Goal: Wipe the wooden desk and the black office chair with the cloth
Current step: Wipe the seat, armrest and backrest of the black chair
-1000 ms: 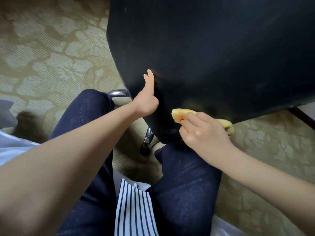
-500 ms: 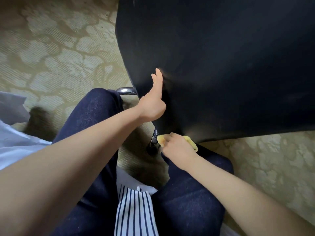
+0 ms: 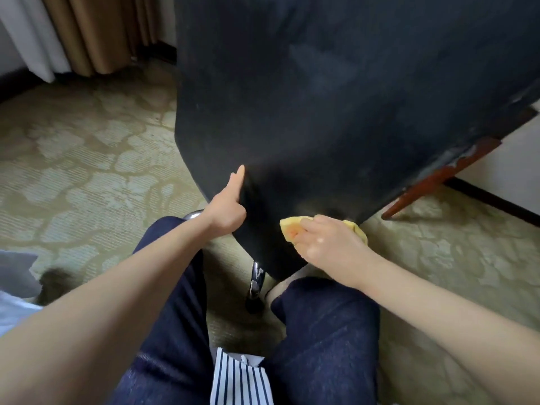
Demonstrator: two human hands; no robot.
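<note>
At lower centre of the frame, a yellow cloth (image 3: 292, 230) is gripped in the right hand (image 3: 330, 244) and pressed to the black office chair (image 3: 336, 97), seemingly its lower back, which is steadied by the flat, open left hand (image 3: 226, 207); next, unwiped areas are probably to be covered.

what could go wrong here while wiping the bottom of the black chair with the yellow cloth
1. The chair looks braced only by the flat left hand; it may swing away on its base.
2. The right hand pinches just part of the cloth, which could slip to the carpet.
3. Nearby, the chrome leg may knock the knee.
</note>
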